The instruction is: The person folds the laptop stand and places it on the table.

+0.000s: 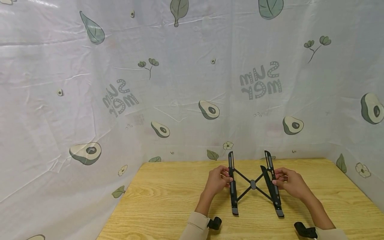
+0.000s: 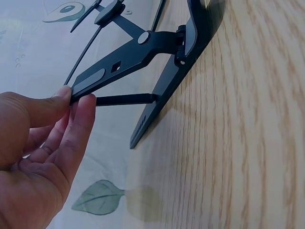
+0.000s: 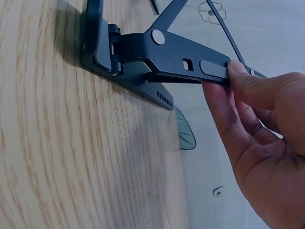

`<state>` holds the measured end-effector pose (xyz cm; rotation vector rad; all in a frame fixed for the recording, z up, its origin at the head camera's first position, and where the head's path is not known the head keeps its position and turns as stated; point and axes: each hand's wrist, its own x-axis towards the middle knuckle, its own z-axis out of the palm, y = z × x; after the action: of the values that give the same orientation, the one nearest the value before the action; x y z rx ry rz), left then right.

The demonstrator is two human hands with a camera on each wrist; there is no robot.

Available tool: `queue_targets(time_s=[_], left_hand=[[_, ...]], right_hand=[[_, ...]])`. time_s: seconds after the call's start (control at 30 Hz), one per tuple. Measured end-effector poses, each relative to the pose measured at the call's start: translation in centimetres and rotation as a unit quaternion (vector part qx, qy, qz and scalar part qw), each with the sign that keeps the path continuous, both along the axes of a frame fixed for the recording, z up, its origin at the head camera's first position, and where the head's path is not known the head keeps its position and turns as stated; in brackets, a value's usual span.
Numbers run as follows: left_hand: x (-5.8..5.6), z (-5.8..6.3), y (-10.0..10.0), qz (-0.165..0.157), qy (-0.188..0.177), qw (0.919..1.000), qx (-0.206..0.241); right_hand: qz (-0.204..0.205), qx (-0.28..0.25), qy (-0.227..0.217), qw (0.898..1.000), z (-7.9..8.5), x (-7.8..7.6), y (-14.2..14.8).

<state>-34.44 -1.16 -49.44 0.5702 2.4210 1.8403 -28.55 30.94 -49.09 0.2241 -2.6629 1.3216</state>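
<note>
A black folding laptop stand (image 1: 253, 184) stands unfolded on the wooden table, its crossed bars meeting at a grey central hub. My left hand (image 1: 216, 180) pinches the left support arm between thumb and fingers. On the other side, my right hand (image 1: 290, 181) has the right support arm in a similar pinch. The left wrist view shows that arm (image 2: 128, 59) sloping up from its hinge, with a thin strut (image 2: 126, 99) reaching the base rail. In the right wrist view, the right arm (image 3: 174, 57) is raised above its base rail, thumb on its grey pad.
The light wooden table (image 1: 162, 196) extends to both sides of the stand. Behind it and along the sides hangs a pale curtain (image 1: 180, 83) printed with avocados and leaves. Black wrist-worn devices (image 1: 214, 223) sit at both cuffs.
</note>
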Motion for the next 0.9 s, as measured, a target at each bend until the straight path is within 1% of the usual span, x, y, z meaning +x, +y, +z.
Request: queue_targets(time_s=[0.33,0.9], left_hand=[[0.25,-0.41,0.27,0.021,0.013,0.9996,-0.015],[0.41,-0.03,0.66,0.025,0.029,0.9991,-0.019]], right_hand=[[-0.004,0.000,-0.003,1.000,-0.13,-0.02,-0.32],[-0.008,0.019,0.005,1.000,0.17,0.02,-0.31]])
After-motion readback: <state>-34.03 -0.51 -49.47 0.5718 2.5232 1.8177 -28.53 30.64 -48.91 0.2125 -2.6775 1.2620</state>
